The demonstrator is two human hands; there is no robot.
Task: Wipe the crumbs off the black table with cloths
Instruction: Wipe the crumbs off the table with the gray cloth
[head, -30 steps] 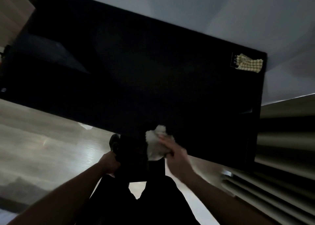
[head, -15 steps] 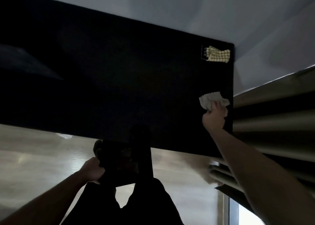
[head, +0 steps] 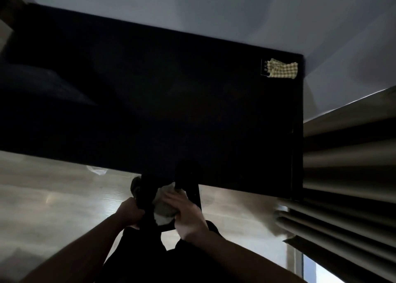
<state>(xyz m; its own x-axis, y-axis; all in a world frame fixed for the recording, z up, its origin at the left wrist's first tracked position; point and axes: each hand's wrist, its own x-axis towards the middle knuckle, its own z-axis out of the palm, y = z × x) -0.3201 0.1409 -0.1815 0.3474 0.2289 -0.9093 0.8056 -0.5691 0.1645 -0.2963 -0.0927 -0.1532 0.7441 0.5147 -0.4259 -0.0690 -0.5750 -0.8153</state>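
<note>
The black table (head: 171, 102) fills the middle of the dim view. My right hand (head: 184, 212) grips a crumpled white cloth (head: 164, 205) just past the table's near edge, pressed into a black scoop-like object (head: 150, 199). My left hand (head: 130, 212) holds that black object by its left side. A yellow checked cloth (head: 282, 68) lies at the table's far right corner. No crumbs can be made out on the dark surface.
Grey curtain folds (head: 347, 175) hang close to the table's right side. A pale wall (head: 214, 8) runs behind the table. Light wooden floor (head: 53, 197) lies below, with a small white scrap (head: 97, 170) by the table edge. My dark-clothed legs are at the bottom.
My right hand has swept the white cloth from the table's right edge back to the near edge, into the black object. The left hand has stayed on that object.
</note>
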